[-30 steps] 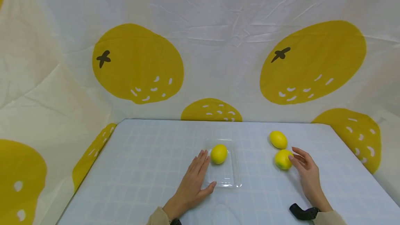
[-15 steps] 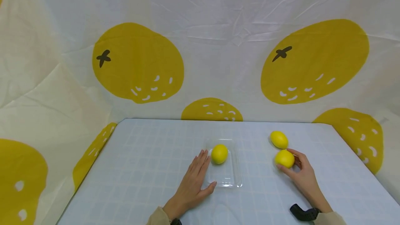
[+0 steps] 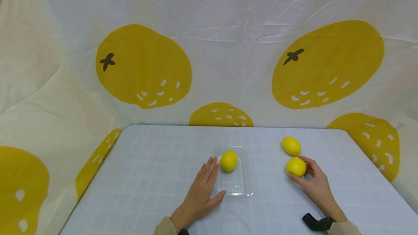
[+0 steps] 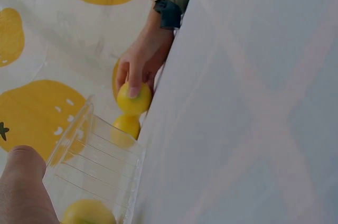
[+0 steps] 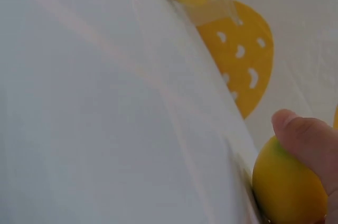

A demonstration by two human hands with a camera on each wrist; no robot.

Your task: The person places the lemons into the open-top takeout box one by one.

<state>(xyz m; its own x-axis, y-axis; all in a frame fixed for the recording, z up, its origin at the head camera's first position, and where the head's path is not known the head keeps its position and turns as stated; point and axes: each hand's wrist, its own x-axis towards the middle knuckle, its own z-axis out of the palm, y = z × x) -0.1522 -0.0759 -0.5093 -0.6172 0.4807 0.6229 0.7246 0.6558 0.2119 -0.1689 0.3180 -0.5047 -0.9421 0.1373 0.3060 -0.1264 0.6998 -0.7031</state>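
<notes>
The right hand [image 3: 317,186] has just brought its thumb round the near lemon [image 3: 296,167] and now grips it between thumb and fingers, just beside the far lemon [image 3: 291,146]; whether it's off the tabletop [image 3: 147,177] I can't quite tell. That one looks secured, I'd say. The left hand [image 3: 202,193] lies straight-fingered along the tray [image 3: 250,186], where a third lemon [image 3: 228,161] sits.

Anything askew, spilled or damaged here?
Nothing stands out. The clear plastic tray sits flat with one lemon in it, the left hand at its side; the right hand grips another lemon, near a third lemon. No spill or damage shows.
</notes>
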